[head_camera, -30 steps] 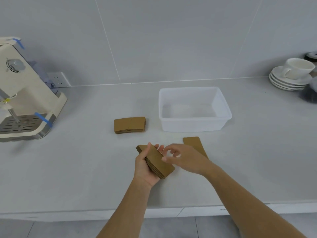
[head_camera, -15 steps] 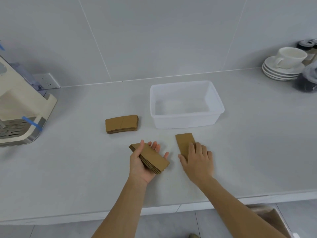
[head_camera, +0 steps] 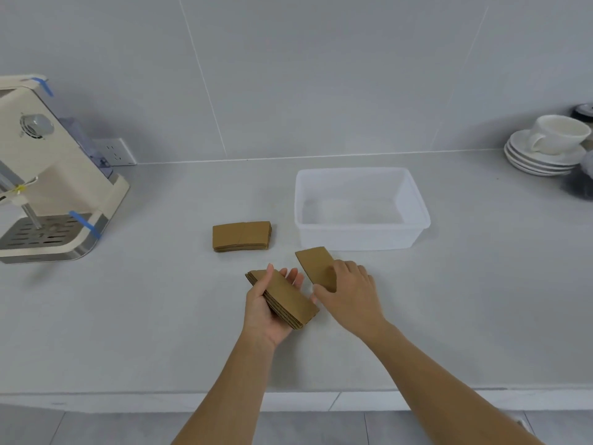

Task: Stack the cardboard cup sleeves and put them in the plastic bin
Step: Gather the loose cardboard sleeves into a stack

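Note:
My left hand [head_camera: 268, 311] holds a stack of brown cardboard cup sleeves [head_camera: 285, 298] just above the counter, thumb over its top. My right hand [head_camera: 348, 292] grips the near end of a single flat sleeve [head_camera: 314, 263], whose far end is tilted up off the counter. Another small pile of sleeves [head_camera: 241, 236] lies on the counter to the left of the bin. The clear plastic bin [head_camera: 414, 200] stands behind my hands with nothing in it.
A cream coffee machine [head_camera: 48, 187] with blue tape stands at the far left. A white cup on stacked saucers [head_camera: 545, 152] sits at the back right, next to a dark object at the frame edge. The counter's front edge runs below my forearms.
My right hand left the stack, moved right onto the single sleeve, closed on it and has lifted its far end. The left hand has kept its stack.

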